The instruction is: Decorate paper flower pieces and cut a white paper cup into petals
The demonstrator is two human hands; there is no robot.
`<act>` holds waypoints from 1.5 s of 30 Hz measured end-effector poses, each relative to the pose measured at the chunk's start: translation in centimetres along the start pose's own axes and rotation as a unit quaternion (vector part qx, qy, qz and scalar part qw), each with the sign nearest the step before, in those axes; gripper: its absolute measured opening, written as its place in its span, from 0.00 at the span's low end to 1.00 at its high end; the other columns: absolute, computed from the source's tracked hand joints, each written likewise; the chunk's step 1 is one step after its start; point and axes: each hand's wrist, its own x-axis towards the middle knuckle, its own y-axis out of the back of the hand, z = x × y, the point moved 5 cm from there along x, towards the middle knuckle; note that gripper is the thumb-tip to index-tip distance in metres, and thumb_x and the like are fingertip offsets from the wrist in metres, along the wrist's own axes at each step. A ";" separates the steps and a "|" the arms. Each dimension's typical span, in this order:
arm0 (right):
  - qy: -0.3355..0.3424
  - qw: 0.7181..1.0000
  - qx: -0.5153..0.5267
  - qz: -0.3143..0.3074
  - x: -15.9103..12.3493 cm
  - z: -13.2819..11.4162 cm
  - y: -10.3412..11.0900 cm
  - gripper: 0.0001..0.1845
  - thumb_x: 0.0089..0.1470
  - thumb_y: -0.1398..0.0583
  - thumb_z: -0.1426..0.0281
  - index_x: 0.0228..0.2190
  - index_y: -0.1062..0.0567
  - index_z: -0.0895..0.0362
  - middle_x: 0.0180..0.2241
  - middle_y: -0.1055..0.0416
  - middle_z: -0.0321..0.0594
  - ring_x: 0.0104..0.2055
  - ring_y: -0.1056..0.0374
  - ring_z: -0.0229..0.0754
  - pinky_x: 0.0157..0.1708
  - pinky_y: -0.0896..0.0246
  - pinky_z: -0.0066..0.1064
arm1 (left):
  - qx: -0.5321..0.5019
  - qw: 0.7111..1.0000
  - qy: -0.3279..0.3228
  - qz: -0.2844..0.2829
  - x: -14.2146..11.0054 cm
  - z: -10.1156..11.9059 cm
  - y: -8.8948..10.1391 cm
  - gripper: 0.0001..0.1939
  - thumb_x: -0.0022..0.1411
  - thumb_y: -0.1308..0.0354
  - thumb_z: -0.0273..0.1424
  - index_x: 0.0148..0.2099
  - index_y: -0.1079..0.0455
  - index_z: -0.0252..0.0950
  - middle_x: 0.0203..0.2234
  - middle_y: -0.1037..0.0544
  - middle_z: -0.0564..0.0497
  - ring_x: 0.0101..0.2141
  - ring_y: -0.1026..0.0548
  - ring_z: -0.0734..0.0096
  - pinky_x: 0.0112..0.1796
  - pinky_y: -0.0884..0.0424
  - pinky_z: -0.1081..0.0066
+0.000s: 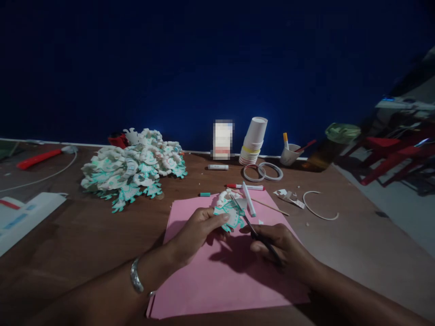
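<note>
Between the thumb and fingers of my left hand (200, 233) is a white paper cutout (231, 216) with a teal outline and a curled upper part. My right hand (280, 244) grips black-handled scissors (270, 249), whose blades lie against the cutout's right side. Both hands are above a stack of pink paper (204, 290). A white marker (249, 199) lies just beyond the cutout, its tip end near the paper's far edge. Close by are a red and white marker (249, 187) and a small teal cap (205, 194).
A heap of similar teal-edged cutouts (136, 167) stands back left. Stacked paper cups (254, 138), tape rings (272, 171), a glue stick (218, 167) and a cup holding pens (290, 155) line the back. Paper scraps (290, 199) lie right; a power strip (25, 222) lies left.
</note>
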 end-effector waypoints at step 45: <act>-0.027 0.996 -0.076 -0.023 0.1 -0.6 0.6 0.27 0.58 0.39 0.47 0.30 0.24 0.61 0.20 0.46 0.29 0.23 0.55 0.33 0.21 0.55 0.25 | 0.106 0.989 -0.087 0.061 -0.2 2.0 1.3 0.15 0.60 0.42 0.40 0.26 0.32 0.36 0.21 0.31 0.53 0.24 0.36 0.75 0.22 0.42 0.76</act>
